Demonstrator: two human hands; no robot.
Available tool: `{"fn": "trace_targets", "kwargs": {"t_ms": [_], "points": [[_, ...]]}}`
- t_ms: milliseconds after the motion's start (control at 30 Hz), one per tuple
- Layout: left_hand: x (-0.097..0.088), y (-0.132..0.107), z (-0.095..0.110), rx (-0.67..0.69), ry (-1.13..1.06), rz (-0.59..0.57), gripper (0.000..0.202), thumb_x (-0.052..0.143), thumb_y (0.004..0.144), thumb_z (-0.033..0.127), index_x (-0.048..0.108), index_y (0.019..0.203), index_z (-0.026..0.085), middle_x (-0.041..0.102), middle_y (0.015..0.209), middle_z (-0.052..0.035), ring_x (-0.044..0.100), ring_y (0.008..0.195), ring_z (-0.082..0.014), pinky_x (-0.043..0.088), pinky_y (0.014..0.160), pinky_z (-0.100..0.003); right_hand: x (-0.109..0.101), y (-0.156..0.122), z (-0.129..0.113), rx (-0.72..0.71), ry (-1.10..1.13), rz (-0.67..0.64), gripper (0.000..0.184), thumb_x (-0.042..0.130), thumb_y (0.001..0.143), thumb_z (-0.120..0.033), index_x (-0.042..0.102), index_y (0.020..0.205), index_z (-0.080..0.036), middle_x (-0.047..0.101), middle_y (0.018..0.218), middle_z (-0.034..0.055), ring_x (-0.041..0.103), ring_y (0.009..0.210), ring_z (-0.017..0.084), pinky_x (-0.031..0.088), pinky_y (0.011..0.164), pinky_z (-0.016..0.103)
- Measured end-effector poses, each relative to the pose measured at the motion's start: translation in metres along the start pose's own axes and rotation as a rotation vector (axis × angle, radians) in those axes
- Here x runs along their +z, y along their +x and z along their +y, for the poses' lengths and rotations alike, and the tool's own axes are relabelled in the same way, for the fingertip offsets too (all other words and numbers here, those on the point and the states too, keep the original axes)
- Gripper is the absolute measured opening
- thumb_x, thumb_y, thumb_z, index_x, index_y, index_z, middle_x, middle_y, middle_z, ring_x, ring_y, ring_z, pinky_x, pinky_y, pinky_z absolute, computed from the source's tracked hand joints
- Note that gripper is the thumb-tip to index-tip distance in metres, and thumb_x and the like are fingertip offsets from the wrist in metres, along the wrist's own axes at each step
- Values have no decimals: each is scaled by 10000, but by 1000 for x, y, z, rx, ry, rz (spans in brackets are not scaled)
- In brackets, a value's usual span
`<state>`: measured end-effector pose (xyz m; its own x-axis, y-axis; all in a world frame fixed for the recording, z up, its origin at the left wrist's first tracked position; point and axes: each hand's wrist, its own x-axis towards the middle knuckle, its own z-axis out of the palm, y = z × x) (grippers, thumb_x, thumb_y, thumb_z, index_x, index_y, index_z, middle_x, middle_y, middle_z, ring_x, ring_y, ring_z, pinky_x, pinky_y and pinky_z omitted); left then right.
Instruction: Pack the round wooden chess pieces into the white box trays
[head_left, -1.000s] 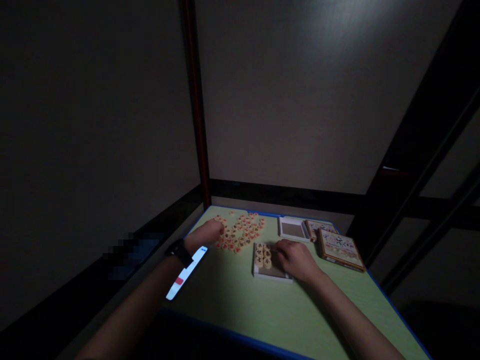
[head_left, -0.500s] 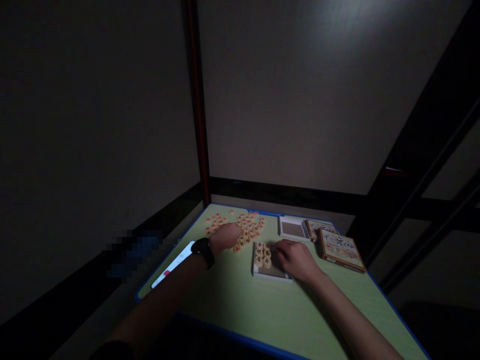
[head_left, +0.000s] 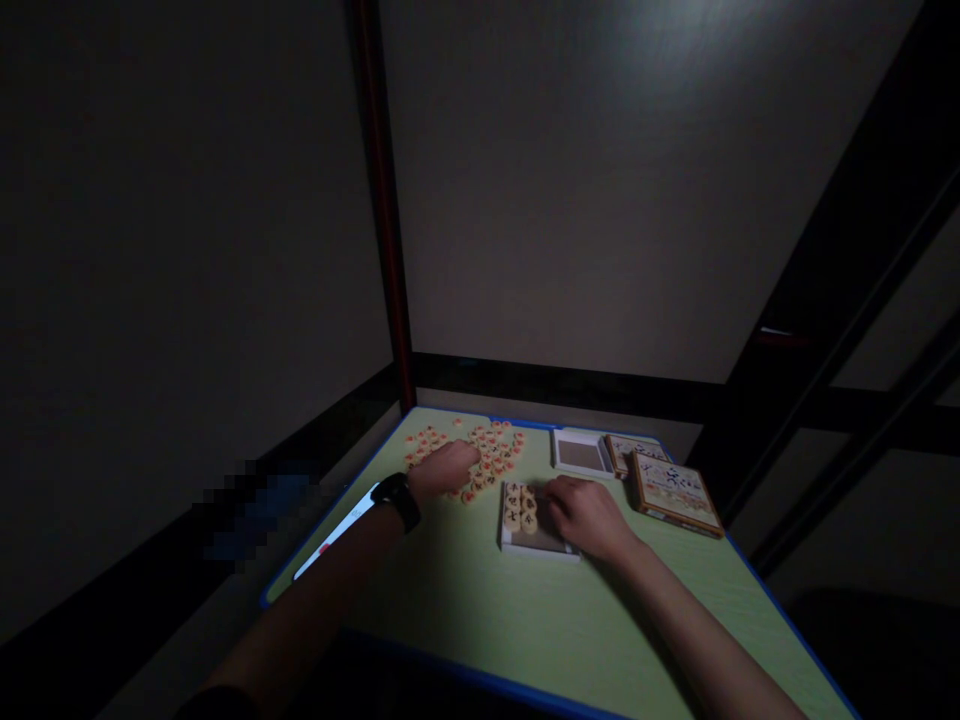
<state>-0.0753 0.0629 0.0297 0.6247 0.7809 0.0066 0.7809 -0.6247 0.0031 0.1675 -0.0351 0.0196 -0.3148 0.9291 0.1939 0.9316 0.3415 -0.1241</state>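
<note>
Left hand (head_left: 445, 467) has shifted inward across the loose pieces (head_left: 490, 462), beyond and left of the near tray (head_left: 550, 542); whether it grasps any cannot be told. Right hand (head_left: 592, 514) remains over the tray's right side, grip hidden. Tray's two columns of pieces (head_left: 528, 522) appear unchanged: no visible addition.

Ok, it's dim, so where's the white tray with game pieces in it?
In the head view, the white tray is just right of centre on the green table, with the right hand at its right side and loose pieces farther left.
</note>
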Motion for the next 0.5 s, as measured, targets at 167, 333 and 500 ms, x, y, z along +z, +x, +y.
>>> {"fn": "trace_targets", "kwargs": {"t_ms": [167,333,500], "points": [[5,9,0,75,-76,11,340,509,749,35,704,994,166,685,1084,-110,613,1075,-232,460,920,-298,3,1,2,-1,13,11,261,472,848,-162,706,962,-183,731,943,79,660,842,200,389,723,271],[7,14,3,64,-156,-32,297,532,720,33,713,896,190,697,961,-72,652,892,-203,478,781,-265,1,0,2,2,24,11,278,476,841,-153,713,984,-184,734,957,81,668,862,207,405,739,274],[3,12,7,31,-137,-33,261,520,742,41,678,899,178,700,952,-95,656,912,-231,474,753,-281,3,0,3,-6,51,28,278,475,844,-161,722,970,-182,736,950,86,673,858,220,431,748,289]]}}
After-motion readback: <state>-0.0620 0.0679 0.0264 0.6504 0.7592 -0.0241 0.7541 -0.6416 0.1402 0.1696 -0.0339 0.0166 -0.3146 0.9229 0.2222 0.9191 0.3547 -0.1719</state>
